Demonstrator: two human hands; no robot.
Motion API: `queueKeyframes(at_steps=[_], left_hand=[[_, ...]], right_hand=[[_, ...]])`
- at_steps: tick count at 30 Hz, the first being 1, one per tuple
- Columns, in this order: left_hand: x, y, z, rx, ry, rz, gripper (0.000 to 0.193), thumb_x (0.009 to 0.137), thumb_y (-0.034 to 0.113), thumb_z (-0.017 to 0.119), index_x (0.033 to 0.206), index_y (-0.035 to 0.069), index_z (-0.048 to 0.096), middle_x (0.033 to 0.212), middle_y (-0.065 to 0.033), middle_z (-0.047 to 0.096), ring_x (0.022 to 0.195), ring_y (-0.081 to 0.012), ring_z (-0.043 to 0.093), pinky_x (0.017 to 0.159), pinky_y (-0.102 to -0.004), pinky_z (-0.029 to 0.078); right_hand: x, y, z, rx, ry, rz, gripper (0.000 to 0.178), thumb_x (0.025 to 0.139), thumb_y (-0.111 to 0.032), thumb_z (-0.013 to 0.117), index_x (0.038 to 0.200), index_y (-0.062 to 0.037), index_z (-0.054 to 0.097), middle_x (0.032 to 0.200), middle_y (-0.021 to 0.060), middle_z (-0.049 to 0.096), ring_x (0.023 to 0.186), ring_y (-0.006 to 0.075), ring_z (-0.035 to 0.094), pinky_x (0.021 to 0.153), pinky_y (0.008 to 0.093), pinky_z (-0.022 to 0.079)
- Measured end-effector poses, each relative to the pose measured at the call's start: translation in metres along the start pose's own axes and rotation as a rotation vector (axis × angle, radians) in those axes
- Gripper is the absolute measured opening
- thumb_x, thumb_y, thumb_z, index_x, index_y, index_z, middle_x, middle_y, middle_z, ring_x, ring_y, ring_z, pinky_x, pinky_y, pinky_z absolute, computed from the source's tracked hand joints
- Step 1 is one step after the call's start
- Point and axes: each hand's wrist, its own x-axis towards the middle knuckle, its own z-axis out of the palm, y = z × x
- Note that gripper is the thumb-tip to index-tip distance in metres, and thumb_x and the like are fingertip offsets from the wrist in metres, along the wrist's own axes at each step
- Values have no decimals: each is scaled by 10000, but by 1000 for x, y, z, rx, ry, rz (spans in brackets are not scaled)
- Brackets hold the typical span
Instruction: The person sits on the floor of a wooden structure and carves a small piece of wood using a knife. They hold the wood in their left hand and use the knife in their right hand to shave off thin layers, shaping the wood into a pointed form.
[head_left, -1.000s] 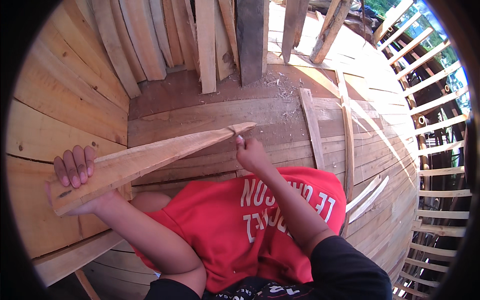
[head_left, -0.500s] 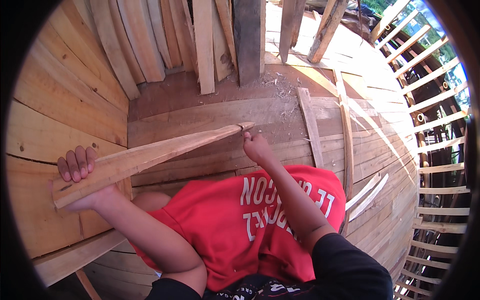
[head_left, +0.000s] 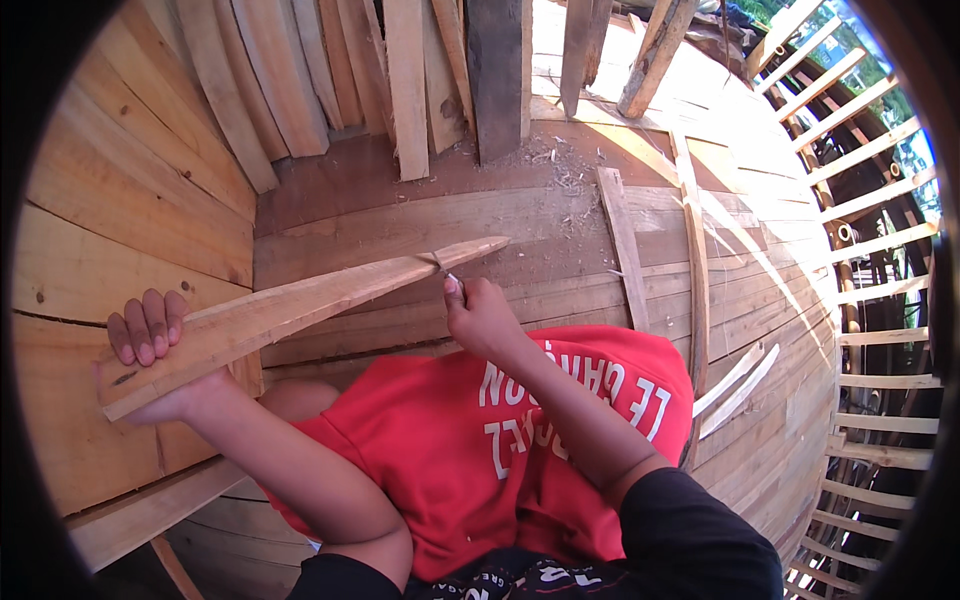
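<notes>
A long pale wooden board slants across in front of me, its tapered end pointing away to the right. My left hand is wrapped round the wide end, fingers over the upper face and the palm underneath. In my closed right hand is a small knife, its thin dark blade lying against the board some way back from the tip. Most of the handle is hidden in my fist.
Red cloth with white lettering covers my lap. Wood shavings litter the plank floor. Upright boards stand at the far side, with a plank wall on the left. Loose strips and a slatted railing are at right.
My right hand has drawn the knife back along the board, away from the tip and toward the left. My left hand keeps its hold on the wide end.
</notes>
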Motion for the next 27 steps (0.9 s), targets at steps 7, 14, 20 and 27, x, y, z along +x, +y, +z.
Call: queueKeyframes(at_steps=[7, 14, 20, 27], left_hand=[[6, 3, -9, -23, -34, -23, 279, 820, 326, 407, 610, 143, 419, 547, 3, 401, 520, -118, 378, 515, -251, 341], [6, -2, -7, -1, -28, -22, 255, 806, 314, 414, 616, 144, 420, 548, 9, 402, 528, -112, 383, 526, -254, 351], [1, 4, 1, 3, -39, -21, 265, 799, 327, 417, 607, 144, 416, 546, 3, 410, 525, -117, 385, 528, -254, 356], [6, -1, -7, 51, 133, 22, 251, 786, 313, 408, 607, 138, 427, 540, 0, 406, 515, -121, 383, 504, -251, 347]], right_hand=[[36, 46, -22, -172, 101, 93, 523, 984, -387, 468, 834, 77, 659, 824, 316, 649, 864, 496, 627, 763, 561, 484], [47, 86, -19, -223, 198, 236, 526, 997, -370, 430, 837, 76, 659, 861, 349, 635, 889, 506, 622, 802, 551, 495], [9, -1, -19, -150, 43, 143, 555, 994, -392, 440, 858, 102, 655, 878, 358, 634, 919, 505, 620, 812, 536, 493], [43, 64, -26, -53, 93, 258, 557, 982, -405, 454, 881, 99, 667, 885, 370, 627, 952, 514, 605, 850, 535, 481]])
